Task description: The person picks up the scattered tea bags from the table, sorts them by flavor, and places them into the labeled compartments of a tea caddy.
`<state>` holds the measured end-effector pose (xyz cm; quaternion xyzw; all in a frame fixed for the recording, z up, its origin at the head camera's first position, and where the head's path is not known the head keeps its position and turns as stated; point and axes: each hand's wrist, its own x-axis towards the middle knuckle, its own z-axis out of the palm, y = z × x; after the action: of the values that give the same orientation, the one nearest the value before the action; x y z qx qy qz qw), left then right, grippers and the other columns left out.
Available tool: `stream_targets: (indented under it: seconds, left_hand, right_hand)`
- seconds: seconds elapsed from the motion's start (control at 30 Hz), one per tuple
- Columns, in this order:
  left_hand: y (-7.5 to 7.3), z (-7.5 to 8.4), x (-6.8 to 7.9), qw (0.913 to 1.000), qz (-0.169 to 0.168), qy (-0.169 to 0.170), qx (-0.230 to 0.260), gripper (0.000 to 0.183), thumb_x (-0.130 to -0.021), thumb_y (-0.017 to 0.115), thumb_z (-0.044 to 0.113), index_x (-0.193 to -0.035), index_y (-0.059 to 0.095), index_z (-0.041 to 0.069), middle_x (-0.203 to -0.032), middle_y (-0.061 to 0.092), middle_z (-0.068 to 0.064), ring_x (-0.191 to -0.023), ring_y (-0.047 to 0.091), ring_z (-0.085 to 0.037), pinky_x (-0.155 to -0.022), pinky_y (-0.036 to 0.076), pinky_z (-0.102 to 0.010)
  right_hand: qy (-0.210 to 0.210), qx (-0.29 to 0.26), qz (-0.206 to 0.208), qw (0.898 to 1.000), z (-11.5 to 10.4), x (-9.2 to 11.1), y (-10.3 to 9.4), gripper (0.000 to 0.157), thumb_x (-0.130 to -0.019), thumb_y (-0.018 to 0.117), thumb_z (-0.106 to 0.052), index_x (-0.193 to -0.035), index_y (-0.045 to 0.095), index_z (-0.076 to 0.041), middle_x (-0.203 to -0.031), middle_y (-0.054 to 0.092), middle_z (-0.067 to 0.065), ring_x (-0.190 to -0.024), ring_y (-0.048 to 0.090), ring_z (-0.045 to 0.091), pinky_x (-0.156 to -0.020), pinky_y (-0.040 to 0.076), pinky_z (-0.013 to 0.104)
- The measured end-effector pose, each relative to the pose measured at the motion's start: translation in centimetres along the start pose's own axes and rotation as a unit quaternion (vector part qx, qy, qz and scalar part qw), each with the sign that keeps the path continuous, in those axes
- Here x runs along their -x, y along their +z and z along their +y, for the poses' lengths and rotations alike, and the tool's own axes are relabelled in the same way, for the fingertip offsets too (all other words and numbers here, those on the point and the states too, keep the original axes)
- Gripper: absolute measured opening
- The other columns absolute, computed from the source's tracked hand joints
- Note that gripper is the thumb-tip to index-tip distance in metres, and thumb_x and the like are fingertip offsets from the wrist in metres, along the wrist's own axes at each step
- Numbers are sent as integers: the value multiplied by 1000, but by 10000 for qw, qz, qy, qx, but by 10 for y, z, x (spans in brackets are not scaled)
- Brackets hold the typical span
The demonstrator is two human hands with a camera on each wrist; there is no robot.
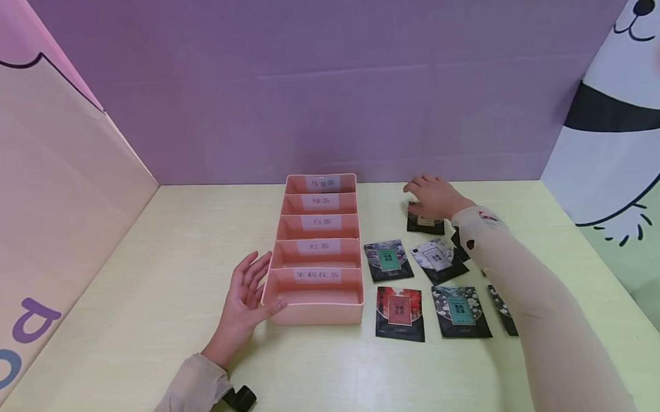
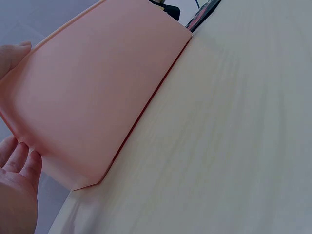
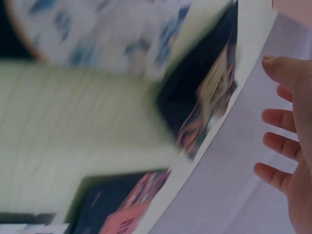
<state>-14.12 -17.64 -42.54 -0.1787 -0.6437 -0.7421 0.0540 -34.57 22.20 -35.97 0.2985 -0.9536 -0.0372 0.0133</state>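
A pink box (image 1: 317, 315) with labelled compartments in a row stands on the table. My left hand (image 1: 247, 300) is at its near left corner, thumb over the front rim and loosely straight fingers along the left side; in the left wrist view the fingers (image 2: 30, 163) touch the box edge. Over a dark tea sachet with a tan label (image 1: 426, 228) at the back, my right hand (image 1: 436, 197) is spread, and the right wrist view has its fingers (image 3: 280, 146) apart with nothing between them. Nearer lie a green-labelled sachet (image 1: 389, 260) and a white-labelled sachet (image 1: 438, 260).
In front lie a red-labelled sachet (image 1: 399, 314) and a teal-labelled sachet (image 1: 461, 312). My right sleeve (image 1: 536, 320) partly covers another sachet (image 1: 503, 310). A purple panel (image 1: 326, 85) closes off the table's back; printed panels stand at both sides.
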Motion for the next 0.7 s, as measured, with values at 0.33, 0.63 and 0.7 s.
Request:
stream_targets:
  seconds: [0.33, 0.63, 0.7]
  left_hand:
    - [0, 1, 1, 9999, -26, 104, 27, 93, -78, 71, -18, -151, 20, 5, -151, 39, -1, -140, 38, -18, -108, 37, -20]
    - [1, 0, 0, 9999, -31, 98, 2, 93, -77, 73, -16, -151, 20, 4, -150, 40, -2, -140, 38, -20, -107, 39, -22]
    - [1, 0, 0, 9999, -36, 97, -8, 93, -78, 73, -17, -151, 20, 4, -150, 40, -2, -139, 39, -18, -107, 39, -22]
  right_hand:
    - [617, -418, -319, 9967, 23, 16, 5, 51, -101, 57, -36, -134, 54, 2, -138, 48, 27, -132, 36, 47, -108, 29, 66]
    - [743, -713, -660, 9925, 27, 26, 12, 65, -95, 62, -50, -133, 56, 3, -139, 46, 30, -132, 33, 51, -106, 29, 68]
    - [732, -785, -647, 9921, 27, 27, 13, 66, -93, 64, -51, -130, 58, 3, -137, 48, 29, -131, 33, 51, -104, 30, 69]
